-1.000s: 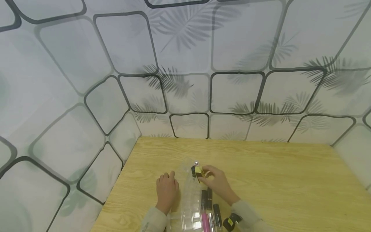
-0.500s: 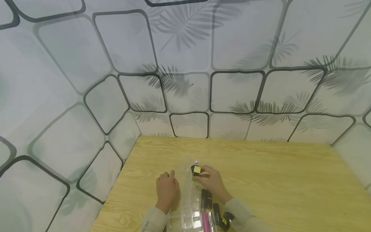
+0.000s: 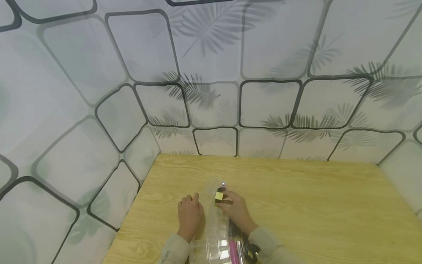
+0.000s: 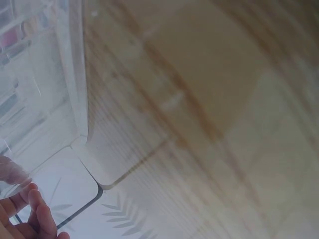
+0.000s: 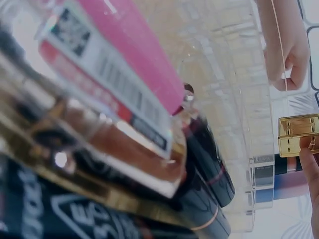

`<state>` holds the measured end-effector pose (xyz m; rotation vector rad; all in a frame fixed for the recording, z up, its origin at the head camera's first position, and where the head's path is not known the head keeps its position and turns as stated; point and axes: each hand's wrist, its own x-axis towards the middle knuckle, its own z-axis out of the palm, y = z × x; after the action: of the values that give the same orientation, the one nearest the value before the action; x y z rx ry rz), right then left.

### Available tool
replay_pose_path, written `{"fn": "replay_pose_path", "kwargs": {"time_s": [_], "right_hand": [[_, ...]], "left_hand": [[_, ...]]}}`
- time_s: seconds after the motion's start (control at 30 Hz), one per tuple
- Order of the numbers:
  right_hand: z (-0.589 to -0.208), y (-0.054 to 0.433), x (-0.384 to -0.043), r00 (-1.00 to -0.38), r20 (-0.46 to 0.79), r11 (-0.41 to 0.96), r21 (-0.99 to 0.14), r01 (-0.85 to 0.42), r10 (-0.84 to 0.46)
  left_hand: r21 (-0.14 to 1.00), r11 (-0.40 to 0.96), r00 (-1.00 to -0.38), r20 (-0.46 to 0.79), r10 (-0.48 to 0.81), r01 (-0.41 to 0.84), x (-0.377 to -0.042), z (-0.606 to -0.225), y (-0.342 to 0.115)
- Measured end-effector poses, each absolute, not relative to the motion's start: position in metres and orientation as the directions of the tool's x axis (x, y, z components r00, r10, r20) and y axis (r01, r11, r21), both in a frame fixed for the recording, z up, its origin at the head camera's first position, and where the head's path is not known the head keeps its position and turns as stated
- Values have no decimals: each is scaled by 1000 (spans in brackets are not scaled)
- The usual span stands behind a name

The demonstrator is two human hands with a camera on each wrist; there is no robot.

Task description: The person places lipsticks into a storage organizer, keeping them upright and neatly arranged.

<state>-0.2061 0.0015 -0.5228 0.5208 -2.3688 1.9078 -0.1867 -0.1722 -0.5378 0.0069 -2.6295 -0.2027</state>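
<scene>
My right hand point(image 3: 235, 211) pinches a small square gold-and-black lipstick tube point(image 3: 219, 197) between thumb and fingertips, over the far part of a clear plastic organizer point(image 3: 214, 227). In the right wrist view the gold case point(image 5: 294, 135) shows at the right edge, with a fingertip against it. Beside the organizer's left side, my left hand point(image 3: 190, 216) rests low over the table with loosely bent fingers and holds nothing. The left wrist view has its fingers point(image 4: 44, 219) at the lower left, near the organizer's clear wall point(image 4: 75, 74).
A bright pink tube point(image 3: 233, 251) stands along the organizer's near right side. Black lipstick tubes point(image 5: 209, 159) and a labelled clear-and-brown item point(image 5: 124, 139) are close by it. A small silver-topped item point(image 3: 223, 184) stands at the organizer's far end. Patterned walls border the wooden table point(image 3: 313, 209).
My right hand has moved left and slightly nearer with the lipstick tube, which has turned from tilted to showing its square gold end upward. My left hand has stayed in place.
</scene>
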Motion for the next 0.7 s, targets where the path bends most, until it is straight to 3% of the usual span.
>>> {"fn": "replay_pose_path", "kwargs": {"time_s": [0.33, 0.7], "right_hand": [[-528, -6, -207, -905, 382, 223, -881, -418, -187], [-533, -6, -205, -915, 355, 239, -887, -395, -192]], "left_hand": [[139, 989, -866, 498, -36, 39, -187, -539, -173], [150, 988, -869, 493, -45, 34, -186, -537, -172]]}}
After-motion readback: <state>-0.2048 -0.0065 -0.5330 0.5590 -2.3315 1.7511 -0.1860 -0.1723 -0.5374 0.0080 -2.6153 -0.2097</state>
